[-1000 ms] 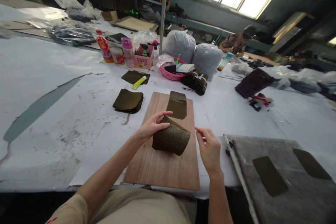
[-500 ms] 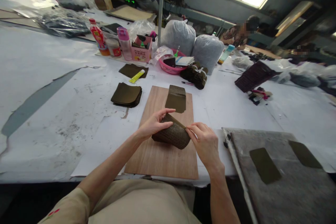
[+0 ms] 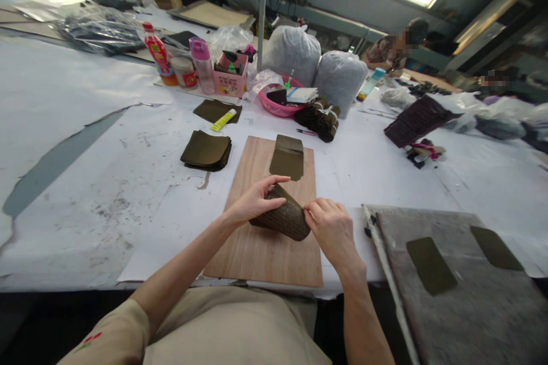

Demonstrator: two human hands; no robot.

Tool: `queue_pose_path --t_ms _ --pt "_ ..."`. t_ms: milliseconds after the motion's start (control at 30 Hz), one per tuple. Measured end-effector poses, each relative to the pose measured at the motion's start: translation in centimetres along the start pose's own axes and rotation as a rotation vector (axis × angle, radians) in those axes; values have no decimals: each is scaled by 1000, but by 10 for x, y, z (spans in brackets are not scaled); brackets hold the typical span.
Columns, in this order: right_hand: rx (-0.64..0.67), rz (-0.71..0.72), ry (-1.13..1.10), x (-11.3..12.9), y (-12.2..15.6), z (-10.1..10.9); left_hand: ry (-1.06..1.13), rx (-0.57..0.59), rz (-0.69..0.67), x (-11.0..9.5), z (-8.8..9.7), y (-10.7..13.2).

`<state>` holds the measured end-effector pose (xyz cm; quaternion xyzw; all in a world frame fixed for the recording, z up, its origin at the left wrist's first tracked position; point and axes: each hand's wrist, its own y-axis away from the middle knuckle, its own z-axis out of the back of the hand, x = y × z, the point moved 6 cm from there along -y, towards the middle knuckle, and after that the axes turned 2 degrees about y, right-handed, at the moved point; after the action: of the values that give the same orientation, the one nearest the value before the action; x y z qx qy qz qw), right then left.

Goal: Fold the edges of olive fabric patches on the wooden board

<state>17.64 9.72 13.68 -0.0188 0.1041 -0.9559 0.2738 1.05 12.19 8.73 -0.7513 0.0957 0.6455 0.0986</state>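
A thick stack of dark olive fabric pieces (image 3: 282,219) is held at a tilt above the wooden board (image 3: 261,259). My left hand (image 3: 257,201) grips its left end, thumb over the near face and fingers along the top edge. At the stack's right corner, my right hand (image 3: 329,225) pinches with thumb and index finger. Just beyond, another olive piece (image 3: 286,162) lies on the far part of the board, its far end rougher in texture. Left of the board sits a neat pile of olive pieces (image 3: 206,150).
A yellow tube (image 3: 223,120) rests on more olive fabric (image 3: 205,109). Behind stand bottles, a pink box (image 3: 231,78), a pink basket (image 3: 274,108) and stuffed bags (image 3: 342,80). At right, a grey board (image 3: 462,319) carries two olive pieces. A person (image 3: 391,48) is in the background.
Both hands stay on the stack with almost the same grip. My left hand has shifted very slightly to the right, and the whole view has moved a little.
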Motion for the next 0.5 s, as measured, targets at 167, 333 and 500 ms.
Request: queue_pose_path --t_ms 167,333,500 --pt "-20 4 11 -2 0 -2 6 10 -1 3 -2 0" --pt "-41 -16 -1 -7 1 -2 -46 36 -35 6 -4 0" --pt "-24 -24 -22 -9 3 -6 -114 49 -70 8 -5 1"
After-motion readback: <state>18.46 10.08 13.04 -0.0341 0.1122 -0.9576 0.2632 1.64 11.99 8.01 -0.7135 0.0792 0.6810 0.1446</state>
